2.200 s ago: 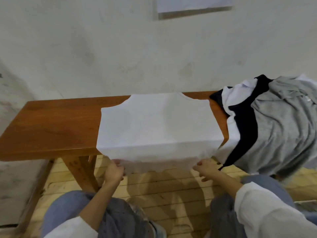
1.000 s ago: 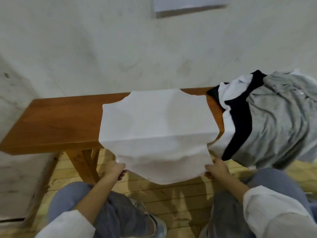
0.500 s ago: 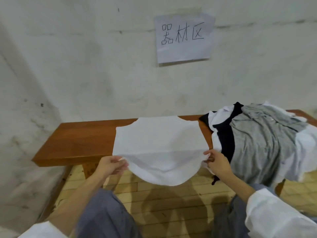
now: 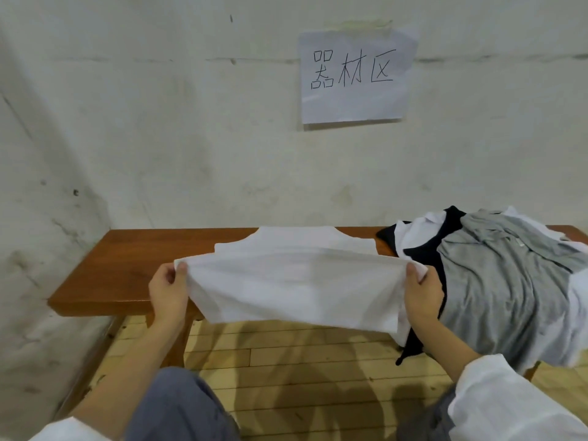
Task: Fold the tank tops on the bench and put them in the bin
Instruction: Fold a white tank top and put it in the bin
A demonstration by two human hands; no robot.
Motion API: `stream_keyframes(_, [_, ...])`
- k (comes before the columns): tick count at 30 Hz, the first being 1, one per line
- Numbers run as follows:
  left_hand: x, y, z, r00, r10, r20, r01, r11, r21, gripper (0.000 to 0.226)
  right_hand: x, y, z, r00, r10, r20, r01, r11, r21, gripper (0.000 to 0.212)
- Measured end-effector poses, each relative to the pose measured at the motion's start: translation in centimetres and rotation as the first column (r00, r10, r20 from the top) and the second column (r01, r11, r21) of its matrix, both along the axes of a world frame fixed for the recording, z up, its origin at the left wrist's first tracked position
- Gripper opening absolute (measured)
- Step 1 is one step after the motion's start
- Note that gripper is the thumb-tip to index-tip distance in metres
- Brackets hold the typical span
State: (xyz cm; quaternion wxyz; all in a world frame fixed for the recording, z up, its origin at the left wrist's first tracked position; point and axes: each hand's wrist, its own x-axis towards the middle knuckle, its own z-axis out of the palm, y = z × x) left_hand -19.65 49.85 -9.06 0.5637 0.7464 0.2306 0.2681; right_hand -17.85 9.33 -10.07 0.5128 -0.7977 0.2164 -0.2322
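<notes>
Since a moment ago the lower hem of the white tank top (image 4: 296, 288) has come up from where it hung below the front edge of the worktop (image 4: 133, 259) — it is now lifted above the wood, stretched between my two grips. My left grip (image 4: 167, 289) pinches the hem's left corner, thumb on top and fingers curled beneath; my right grip (image 4: 421, 292) pinches the right corner the same way. Between them the cloth sags a little in the middle, and its lower fold hangs just past the worktop's front edge. The top's far part, with the neckline and armhole cuts, lies flat on the wood toward the wall (image 4: 159, 138). Just beside it on the right sits a heap of other garments (image 4: 502, 281) — grey over black and white — spilling over the front of the worktop. On the wall above hangs a paper sign (image 4: 354, 76) with three handwritten characters. Under the worktop I see pale wooden floorboards (image 4: 286, 351), and at the bottom of the view my grey-trousered knee (image 4: 178, 405) and a white sleeve (image 4: 509, 402).
</notes>
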Motion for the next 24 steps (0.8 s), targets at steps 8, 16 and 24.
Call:
stream_keyframes(8, [3.3, -0.2, -1.0, 0.998, 0.000, 0.070, -0.008, 0.993, 0.115, 0.023, 3.0, 0.8, 0.1, 0.992, 0.044, 0.122, -0.034, 0.996, -0.081, 0.032])
stream_keyframes(16, [13.2, 1.2, -0.7, 0.998, 0.019, 0.054, -0.029, 0.980, 0.197, 0.025, 12.0, 0.2, 0.1, 0.995, 0.046, 0.085, -0.038, 0.995, -0.094, 0.036])
stream_keyframes(24, [16.7, -0.5, -4.8, 0.957, 0.048, -0.287, 0.081, 0.903, 0.422, 0.032, 16.1, -0.1, -4.5, 0.991, 0.080, -0.111, -0.099, 0.980, -0.175, 0.032])
